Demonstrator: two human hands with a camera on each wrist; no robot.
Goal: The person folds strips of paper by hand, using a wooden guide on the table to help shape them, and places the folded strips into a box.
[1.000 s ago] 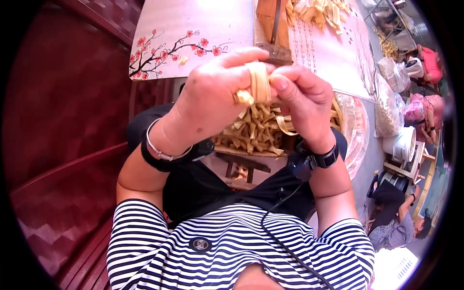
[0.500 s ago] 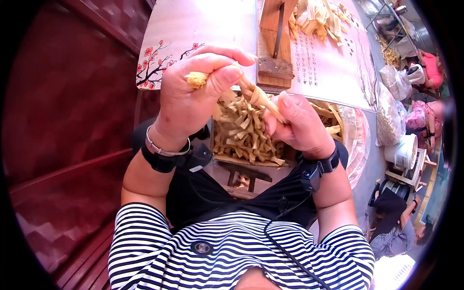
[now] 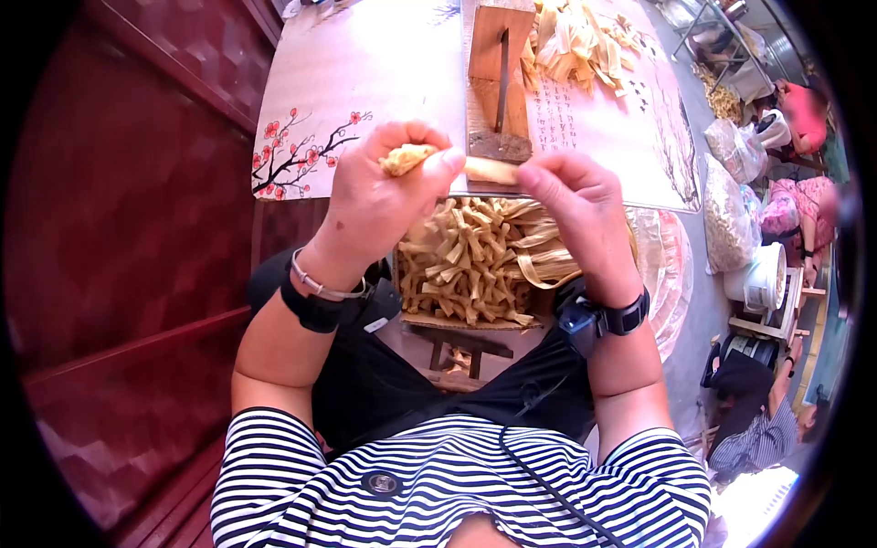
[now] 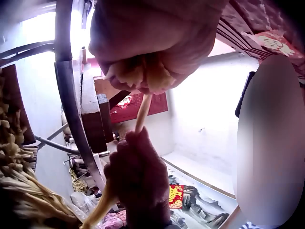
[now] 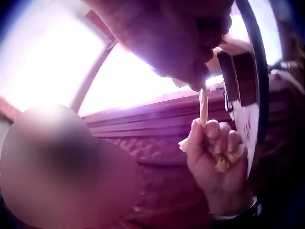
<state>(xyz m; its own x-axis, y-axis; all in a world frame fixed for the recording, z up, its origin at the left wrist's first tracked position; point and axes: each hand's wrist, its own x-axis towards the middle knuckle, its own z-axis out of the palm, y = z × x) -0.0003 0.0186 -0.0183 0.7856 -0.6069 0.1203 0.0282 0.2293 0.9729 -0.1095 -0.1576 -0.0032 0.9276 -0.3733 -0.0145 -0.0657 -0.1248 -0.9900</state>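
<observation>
A pale yellow flat strip [image 3: 491,171] runs taut between the two hands, over the near edge of the table. My left hand [image 3: 365,205] curls its fingers and thumb round one end, and a rough bunched tip [image 3: 406,159] pokes out of that fist. Opposite it, my right hand [image 3: 585,205] pinches the strip between thumb and fingers. From the left wrist, the strip [image 4: 143,114] looks narrow and twisted where it leaves the fist. The part inside the left fist is hidden. Below the hands are many short tied yellow pieces [image 3: 457,256].
A cardboard box [image 3: 470,322] holds the tied pieces, with long loose strips [image 3: 548,251] at its right. On the table [image 3: 365,73] stand a wooden stand with a metal bar [image 3: 501,82] and a strip pile [image 3: 580,46]. Other people, bags and a white bucket [image 3: 763,279] are at right.
The strip was looped round the left fingers, then showed a loop drawn toward the right hand. Now it is stretched straight, the left fist round its bunched end and the right hand slightly higher.
</observation>
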